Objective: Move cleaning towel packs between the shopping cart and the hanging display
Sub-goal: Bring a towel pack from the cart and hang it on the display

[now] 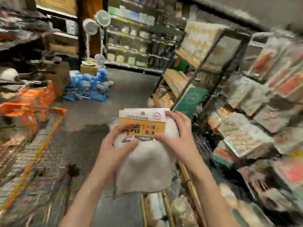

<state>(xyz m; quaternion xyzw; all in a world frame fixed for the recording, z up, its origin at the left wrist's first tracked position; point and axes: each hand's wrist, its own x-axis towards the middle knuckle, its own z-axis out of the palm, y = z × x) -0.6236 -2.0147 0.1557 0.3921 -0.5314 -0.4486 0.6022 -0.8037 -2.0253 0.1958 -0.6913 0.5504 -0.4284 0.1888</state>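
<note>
Grey towel pack point(144, 154) held upright in both our hands.
Left hand point(114, 149) and right hand point(177, 138) grip its card header; long axis vertical, cloth hanging below our fingers.

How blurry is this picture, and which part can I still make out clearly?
Head view: heavy motion smear and blocky artefacts across the shelves and orange cart; the towel pack held by both hands stays sharpest, its label partly legible; wide-angle bending at the edges.

Grey towel pack point(142, 154) with orange-white header card, held upright, cloth hanging.
</note>
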